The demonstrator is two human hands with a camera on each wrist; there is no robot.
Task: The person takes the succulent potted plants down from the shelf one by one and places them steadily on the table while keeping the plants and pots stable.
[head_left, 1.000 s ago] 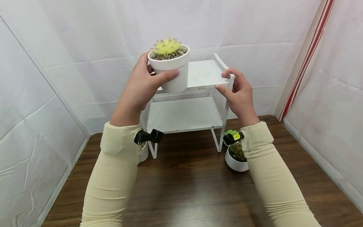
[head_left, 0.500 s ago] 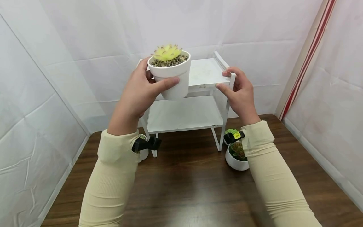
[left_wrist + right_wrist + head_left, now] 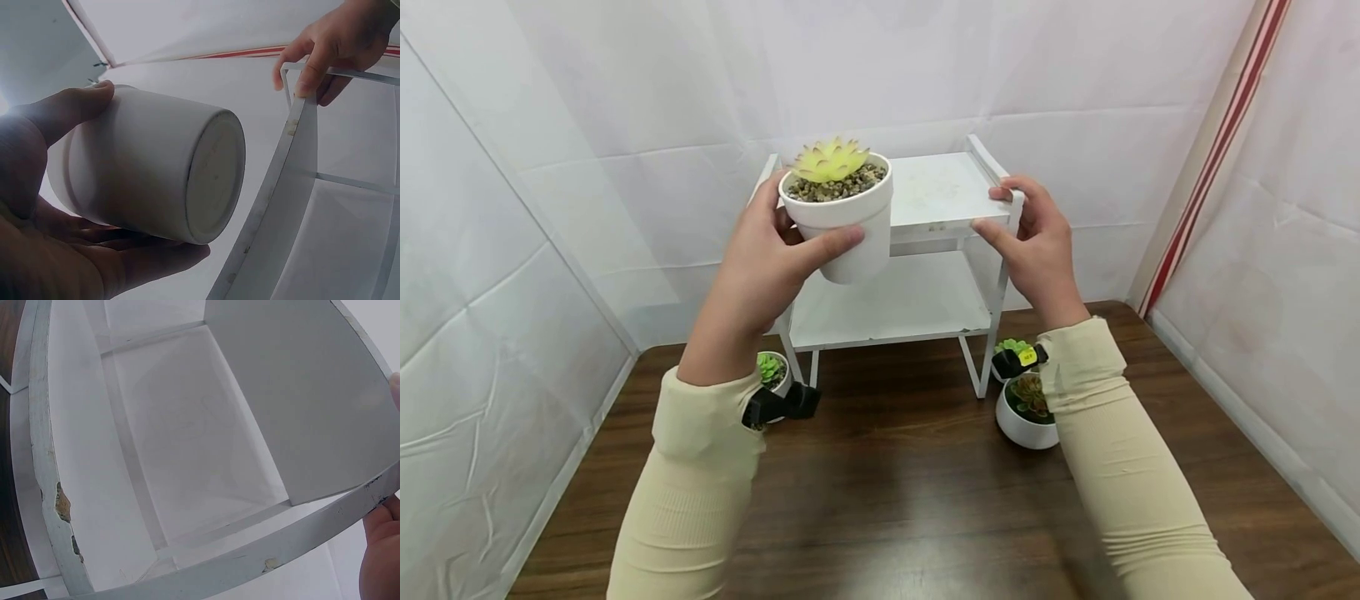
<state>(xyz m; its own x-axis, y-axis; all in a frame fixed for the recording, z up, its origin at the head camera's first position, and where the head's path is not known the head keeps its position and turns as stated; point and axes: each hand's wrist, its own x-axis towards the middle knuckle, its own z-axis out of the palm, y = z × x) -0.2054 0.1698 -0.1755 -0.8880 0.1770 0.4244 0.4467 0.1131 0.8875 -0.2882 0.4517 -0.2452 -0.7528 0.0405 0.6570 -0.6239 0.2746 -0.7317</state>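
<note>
A white pot (image 3: 857, 237) with a yellow succulent (image 3: 831, 161) set in small gravel is in my left hand (image 3: 756, 271). The thumb lies across its front and the fingers go round behind. The pot is raised in front of the white two-tier shelf (image 3: 940, 187), overlapping the left of its top board. Seen in the left wrist view, the bottom of the pot (image 3: 215, 178) faces the shelf edge, with a gap between. My right hand (image 3: 1037, 242) grips the top front right corner of the shelf, thumb in front and fingers over the side rail.
The shelf's lower board (image 3: 887, 300) sits above the brown wooden table (image 3: 880, 500). A potted green plant (image 3: 771, 368) stands behind my left forearm. By the right leg are a white bowl (image 3: 1026, 433) of reddish succulents and a green succulent (image 3: 1011, 345). White curtains (image 3: 662, 100) surround the table.
My left hand has lowered the pot and brought it slightly left. More of the shelf's top left and the green plant behind my forearm shows. My right hand stays on the corner.
</note>
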